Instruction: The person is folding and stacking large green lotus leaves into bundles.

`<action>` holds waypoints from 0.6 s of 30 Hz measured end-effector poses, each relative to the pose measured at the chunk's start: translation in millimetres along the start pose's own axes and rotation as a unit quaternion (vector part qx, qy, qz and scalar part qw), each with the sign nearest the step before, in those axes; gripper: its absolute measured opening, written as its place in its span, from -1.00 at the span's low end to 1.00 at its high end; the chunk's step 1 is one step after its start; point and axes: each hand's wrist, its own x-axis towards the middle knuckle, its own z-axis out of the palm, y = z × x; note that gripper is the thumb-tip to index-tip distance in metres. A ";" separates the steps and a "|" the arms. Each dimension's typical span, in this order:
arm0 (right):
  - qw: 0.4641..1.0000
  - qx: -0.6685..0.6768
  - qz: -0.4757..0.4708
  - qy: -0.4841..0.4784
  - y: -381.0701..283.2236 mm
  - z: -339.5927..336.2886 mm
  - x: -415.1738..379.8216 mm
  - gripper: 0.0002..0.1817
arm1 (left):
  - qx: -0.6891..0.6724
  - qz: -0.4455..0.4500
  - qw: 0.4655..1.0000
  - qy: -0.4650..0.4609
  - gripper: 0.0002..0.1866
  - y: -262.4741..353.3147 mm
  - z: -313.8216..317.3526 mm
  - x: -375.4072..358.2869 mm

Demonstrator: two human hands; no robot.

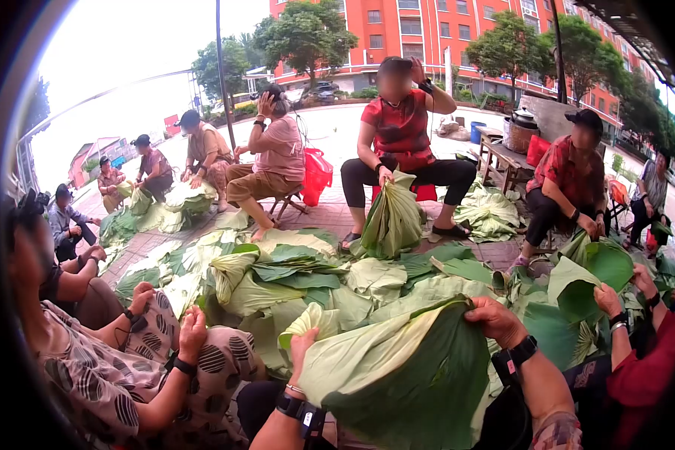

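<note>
A large lotus leaf [420, 375], pale green on its underside and dark green on the other face, spreads between my two hands over my lap. My left hand [301, 351] is closed on the leaf's left edge, where a pale part curls up above the fingers. At the upper right corner, my right hand [496, 321] pinches the rim between thumb and fingers. Dark bands with small devices circle both my wrists. Right beyond the held leaf lies a broad heap of lotus leaves [375, 279], some flat and stacked, others folded.
A person in patterned clothes [90, 367] sits close on my left; a red sleeve [649, 375] is near on my right, hands on another leaf. Opposite, a person in red [401, 124] holds a gathered leaf bundle [392, 217]. Several seated people, a red bag [317, 176] and a wooden table [495, 154] surround the heap.
</note>
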 end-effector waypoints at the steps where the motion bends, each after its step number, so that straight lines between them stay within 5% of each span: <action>1: 1.000 0.000 -0.001 0.003 -0.5 -3.3 0.6 -0.67 | 0.135 0.150 0.979 0.015 -0.80 -0.4 1.4 -7.1; 2: 1.000 -0.013 0.014 0.017 -0.3 -7.8 2.7 -0.67 | 0.025 -0.083 0.996 0.004 -0.79 1.7 2.0 8.6; 3: 0.999 -0.027 0.029 0.031 -0.1 -13.2 5.2 -0.68 | 0.028 0.003 0.999 -0.030 -0.84 -13.5 -0.2 6.2; 5: 0.997 -0.062 0.028 0.045 2.1 -24.4 7.3 -0.69 | -0.369 -0.166 0.914 0.034 -0.84 14.5 18.7 2.3; 9: 0.967 -0.230 0.022 0.110 15.8 -57.0 11.3 -0.70 | -0.385 -0.170 0.907 0.009 -0.77 34.3 15.8 -4.0; 11: 0.850 -0.500 -0.036 0.159 17.4 -65.8 11.1 -0.74 | -0.386 -0.170 0.907 0.009 -0.77 32.2 16.1 -4.1; 12: 0.850 -0.500 -0.036 0.159 17.7 -66.6 10.0 -0.74 | -0.387 -0.168 0.906 0.009 -0.77 30.5 16.5 -3.8; 14: 0.651 -0.714 -0.104 0.235 13.7 -54.3 6.9 -0.78 | -0.385 -0.174 0.906 0.016 -0.77 19.9 17.3 -0.2; 18: 0.600 -0.750 -0.059 0.272 21.0 -37.6 8.7 -0.77 | -0.383 -0.169 0.908 0.013 -0.79 26.5 19.1 -3.2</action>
